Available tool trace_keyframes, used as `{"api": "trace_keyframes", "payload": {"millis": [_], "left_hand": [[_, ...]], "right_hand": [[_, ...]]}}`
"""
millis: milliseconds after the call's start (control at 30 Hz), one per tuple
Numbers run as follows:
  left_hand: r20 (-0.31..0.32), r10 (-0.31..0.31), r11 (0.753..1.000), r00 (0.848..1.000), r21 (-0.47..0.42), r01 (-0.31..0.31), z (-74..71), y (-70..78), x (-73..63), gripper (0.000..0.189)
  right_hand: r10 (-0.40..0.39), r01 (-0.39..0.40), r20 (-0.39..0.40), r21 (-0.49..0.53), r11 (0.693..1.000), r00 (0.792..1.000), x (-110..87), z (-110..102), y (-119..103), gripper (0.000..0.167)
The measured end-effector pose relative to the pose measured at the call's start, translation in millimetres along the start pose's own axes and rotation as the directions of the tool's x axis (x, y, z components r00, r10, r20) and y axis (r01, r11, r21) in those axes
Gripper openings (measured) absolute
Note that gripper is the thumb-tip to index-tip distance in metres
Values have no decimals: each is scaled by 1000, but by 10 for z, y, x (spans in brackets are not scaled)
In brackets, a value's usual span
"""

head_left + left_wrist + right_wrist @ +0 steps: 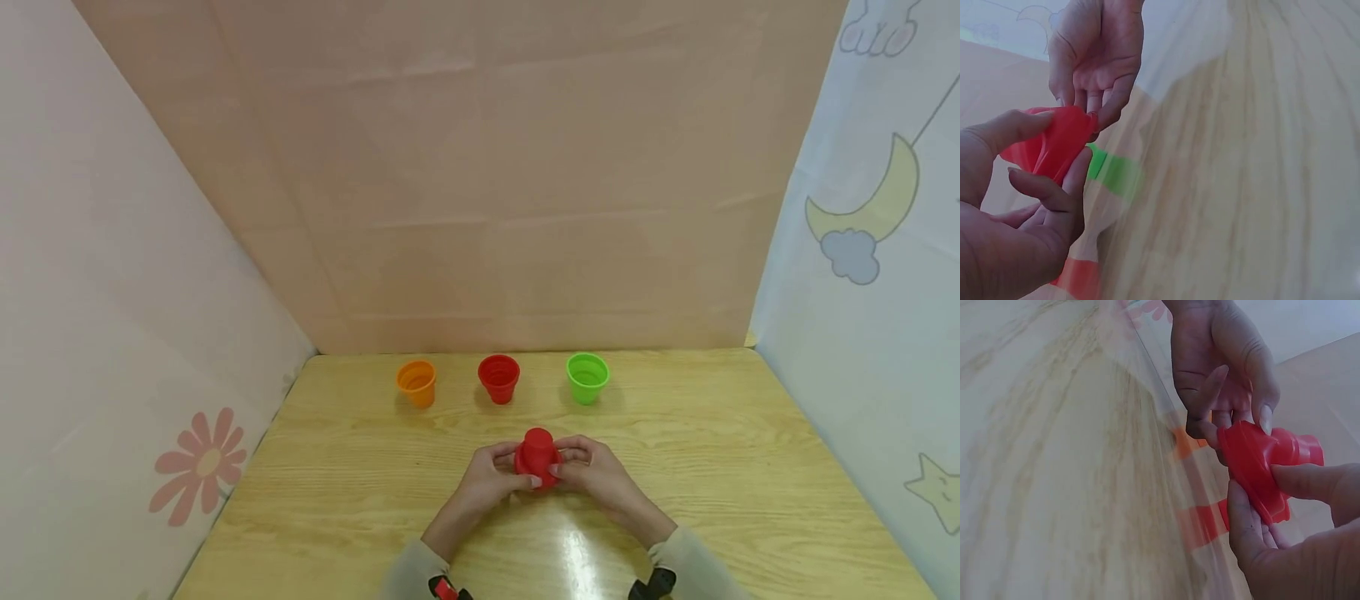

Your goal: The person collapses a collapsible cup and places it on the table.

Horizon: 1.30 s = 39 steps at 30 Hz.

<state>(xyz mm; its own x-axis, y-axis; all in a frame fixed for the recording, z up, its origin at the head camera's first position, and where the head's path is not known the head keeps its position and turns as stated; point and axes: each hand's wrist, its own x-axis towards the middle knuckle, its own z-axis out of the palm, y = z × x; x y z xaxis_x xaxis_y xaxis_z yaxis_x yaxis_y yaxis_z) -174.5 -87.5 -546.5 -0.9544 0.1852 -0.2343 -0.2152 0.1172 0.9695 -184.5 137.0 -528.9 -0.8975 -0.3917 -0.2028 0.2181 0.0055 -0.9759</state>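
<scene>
A soft red cup (537, 448) is held between both hands over the front middle of the table. Its narrow end points up and away, and its wide rim looks bent and partly folded. My left hand (483, 483) pinches the rim from the left, thumb on the near wall and fingers beneath. From the right, my right hand (596, 475) pinches the same cup with thumb and fingers. The right wrist view shows the cup's wall (1260, 465) creased between the two thumbs. In the left wrist view, fingers hide part of the cup (1060, 140).
Behind the hands, an orange cup (417, 383), another red cup (499, 379) and a green cup (587, 377) stand upright in a row on the wooden table (337, 483). A brown sheet (487, 183) rises behind them, with pale patterned sheets at both sides.
</scene>
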Motion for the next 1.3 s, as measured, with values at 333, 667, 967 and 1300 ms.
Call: {"api": "trace_keyframes", "payload": {"millis": [333, 667, 967, 1300], "left_hand": [[-48, -37, 994, 998, -102, 32, -34, 2, 16, 61], [-37, -13, 992, 999, -129, 8, -73, 56, -9, 53], [-28, -33, 996, 999, -79, 31, -84, 69, -21, 51], [-32, 27, 999, 999, -16, -28, -43, 69, -39, 57]], "right_hand": [[-10, 8, 53, 40, 999, 999, 1, 10, -9, 61], [-7, -8, 132, 111, 994, 991, 29, -30, 30, 66], [73, -79, 85, 67, 995, 994, 70, 0, 54, 62], [65, -66, 5, 53, 996, 998, 78, 76, 36, 52]]}}
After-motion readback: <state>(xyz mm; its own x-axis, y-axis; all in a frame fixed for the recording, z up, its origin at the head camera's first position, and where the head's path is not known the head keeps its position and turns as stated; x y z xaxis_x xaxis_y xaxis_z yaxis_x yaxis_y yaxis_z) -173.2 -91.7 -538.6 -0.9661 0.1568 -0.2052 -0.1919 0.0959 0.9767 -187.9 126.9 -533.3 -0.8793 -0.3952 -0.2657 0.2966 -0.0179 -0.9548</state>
